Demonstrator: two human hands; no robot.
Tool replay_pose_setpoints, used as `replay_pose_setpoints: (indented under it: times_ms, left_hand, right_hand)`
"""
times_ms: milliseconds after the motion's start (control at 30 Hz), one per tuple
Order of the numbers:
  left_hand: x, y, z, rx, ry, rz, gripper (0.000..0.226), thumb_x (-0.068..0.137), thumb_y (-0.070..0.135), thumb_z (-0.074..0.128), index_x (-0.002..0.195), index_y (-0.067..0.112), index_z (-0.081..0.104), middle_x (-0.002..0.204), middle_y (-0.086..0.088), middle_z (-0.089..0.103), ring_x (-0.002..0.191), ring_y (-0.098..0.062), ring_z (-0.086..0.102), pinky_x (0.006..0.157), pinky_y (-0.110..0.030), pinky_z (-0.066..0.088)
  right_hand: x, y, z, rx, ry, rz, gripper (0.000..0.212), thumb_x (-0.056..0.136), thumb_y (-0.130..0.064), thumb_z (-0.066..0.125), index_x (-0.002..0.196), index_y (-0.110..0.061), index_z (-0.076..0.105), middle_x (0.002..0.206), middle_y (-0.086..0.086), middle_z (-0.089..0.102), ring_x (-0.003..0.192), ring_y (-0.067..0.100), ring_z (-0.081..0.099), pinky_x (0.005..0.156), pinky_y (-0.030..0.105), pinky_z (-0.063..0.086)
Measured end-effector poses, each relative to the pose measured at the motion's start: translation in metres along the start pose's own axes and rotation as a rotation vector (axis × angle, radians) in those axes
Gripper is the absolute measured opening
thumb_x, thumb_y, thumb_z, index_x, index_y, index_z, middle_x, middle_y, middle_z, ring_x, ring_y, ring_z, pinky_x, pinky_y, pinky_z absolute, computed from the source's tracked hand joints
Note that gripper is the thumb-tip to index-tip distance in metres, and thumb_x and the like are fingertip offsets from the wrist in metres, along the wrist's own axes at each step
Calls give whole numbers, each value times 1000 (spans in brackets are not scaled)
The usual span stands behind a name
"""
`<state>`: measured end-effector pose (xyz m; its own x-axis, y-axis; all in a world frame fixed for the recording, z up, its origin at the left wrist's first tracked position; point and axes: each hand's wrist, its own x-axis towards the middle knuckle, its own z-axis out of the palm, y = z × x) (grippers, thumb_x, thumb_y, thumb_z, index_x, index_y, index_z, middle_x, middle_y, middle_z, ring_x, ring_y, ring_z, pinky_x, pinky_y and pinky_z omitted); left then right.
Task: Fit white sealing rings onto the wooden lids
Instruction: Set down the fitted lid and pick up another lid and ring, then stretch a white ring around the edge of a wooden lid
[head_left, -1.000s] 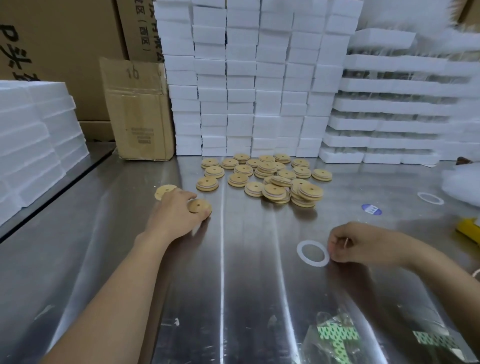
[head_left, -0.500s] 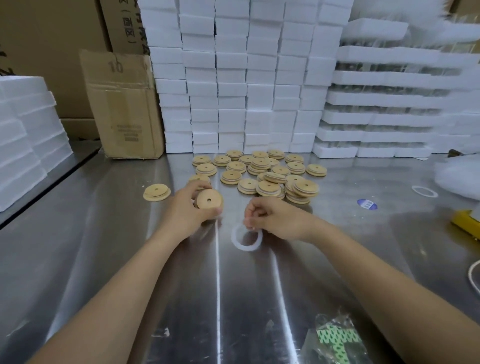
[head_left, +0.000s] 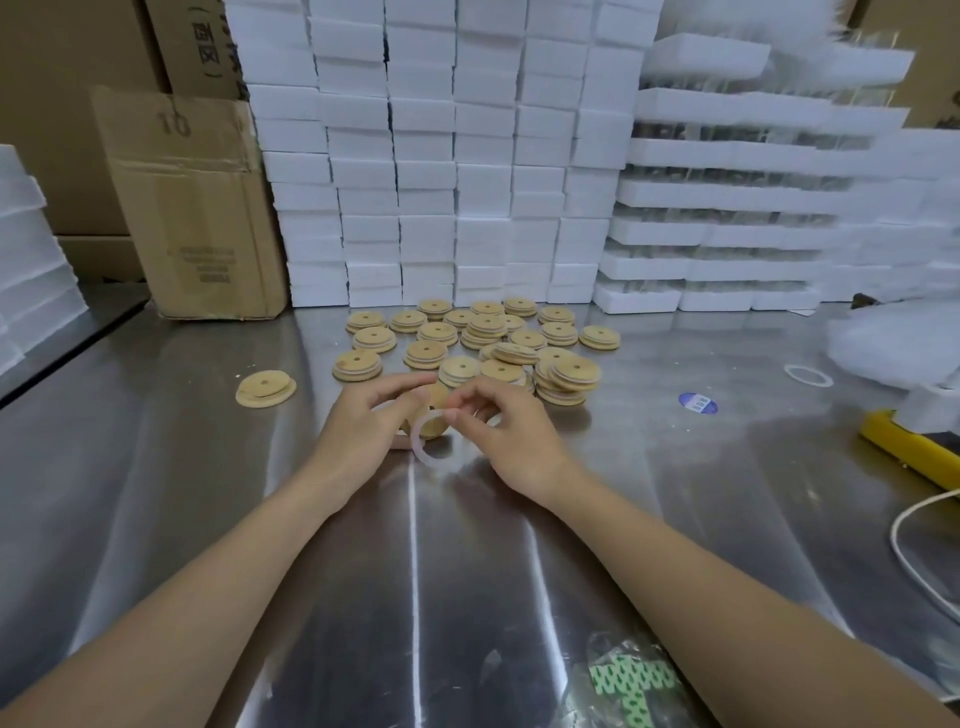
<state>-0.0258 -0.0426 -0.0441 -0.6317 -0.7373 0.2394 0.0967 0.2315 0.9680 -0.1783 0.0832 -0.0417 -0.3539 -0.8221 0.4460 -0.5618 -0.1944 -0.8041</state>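
"Where are my hands?"

"Your left hand (head_left: 363, 434) grips a wooden lid (head_left: 435, 413) just above the desk (head_left: 208, 493). Your right hand (head_left: 506, 436) pinches a white ring (head_left: 422, 451), held against that lid."

"And the rest?"

"A pile of lids (head_left: 488, 338) lies just behind your hands."

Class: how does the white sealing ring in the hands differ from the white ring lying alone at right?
The held white sealing ring is pinched by the right hand and tilted against a round wooden lid; the lone white ring lies flat on the steel table, untouched. Both are thin white hoops.
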Motion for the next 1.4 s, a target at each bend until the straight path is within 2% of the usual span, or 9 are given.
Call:
replay_pose_setpoints:
  times_ms: [100,233,400,533,633,767,933,1167,1400]
  left_hand:
    - [-3,1,4,76,-78,72,28,99,26,74,126,28,78,124,9,78,113,-17,75,93,-47,64]
    - [-2,-7,8,159,-110,146,34,99,13,75,127,32,76,123,15,77,93,-17,80,85,-42,66]
    - [-3,-8,11,212,-133,213,38,106,23,65,121,58,73,119,16,78,94,-11,75,78,-31,63]
    - [-6,-6,13,255,-151,251,36,108,31,57,122,62,70,122,21,76,108,-9,74,78,-25,61]
    - [-8,-4,13,307,-155,292,33,105,33,60,126,58,68,121,22,75,102,-6,73,80,-22,58]
    - [-9,-6,11,347,-162,313,40,96,25,75,126,50,68,120,20,74,106,-11,74,88,-31,61]
    - [-11,-2,12,358,-142,333,34,105,26,58,124,53,67,122,22,73,101,-6,71,89,-37,59]
    - [-13,-4,10,430,-120,329,25,109,35,51,130,46,60,123,18,70,106,-9,71,87,-46,62]
    - [-11,-5,8,287,-116,267,20,110,21,57,122,33,67,126,17,70,105,-31,72,80,-56,61]
  right_hand:
    - [2,4,1,-13,55,-30,5,93,-11,76,91,-14,72,84,-6,71,77,13,61,74,22,48]
    - [6,8,-2,-70,90,-50,8,93,-16,76,88,-17,70,87,-6,70,83,14,61,77,23,48]
    - [7,9,-4,-122,114,-98,10,94,-17,76,88,-20,69,89,-7,69,86,12,62,75,16,45]
    - [6,10,-4,-126,117,-97,10,95,-17,74,89,-22,68,88,-6,71,86,13,66,74,19,47]
    - [5,10,-5,-126,107,-103,8,95,-19,74,91,-21,69,89,-5,72,88,16,67,74,24,49]
    - [5,8,-7,-136,91,-120,6,95,-20,75,92,-21,70,90,-6,72,90,15,67,79,32,54]
    - [5,6,-6,-112,89,-154,7,95,-20,75,90,-21,70,90,-6,72,88,16,67,78,31,54]
    - [6,7,-7,-76,102,-103,8,98,-21,73,92,-18,69,91,-3,72,88,21,69,81,44,57]
    - [8,11,-14,-89,43,-96,7,99,-16,70,93,-15,69,90,-1,72,87,22,68,84,45,56]
